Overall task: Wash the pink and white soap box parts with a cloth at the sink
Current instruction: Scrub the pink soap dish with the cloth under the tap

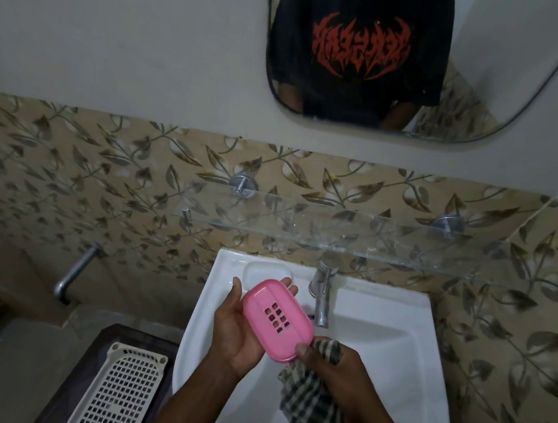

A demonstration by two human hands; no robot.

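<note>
My left hand (235, 331) cradles a pink soap box part (276, 319) from below, above the left side of the white sink (392, 361). The part is oval, with a block of small square drain holes in its middle. My right hand (330, 365) grips a dark checked cloth (308, 407); its thumb presses on the near end of the pink part. The cloth hangs down into the basin. A white oval shape (257, 272) sits on the sink's back left ledge, partly hidden by my fingers; whether it is a loose part or a moulded recess I cannot tell.
A chrome tap (322, 295) stands at the back of the sink, with no water running. A glass shelf (354, 233) juts out above it, under a mirror (373, 56). A cream perforated basket (121, 391) lies on a dark stand to the left. A wall pipe (75, 272) sticks out left.
</note>
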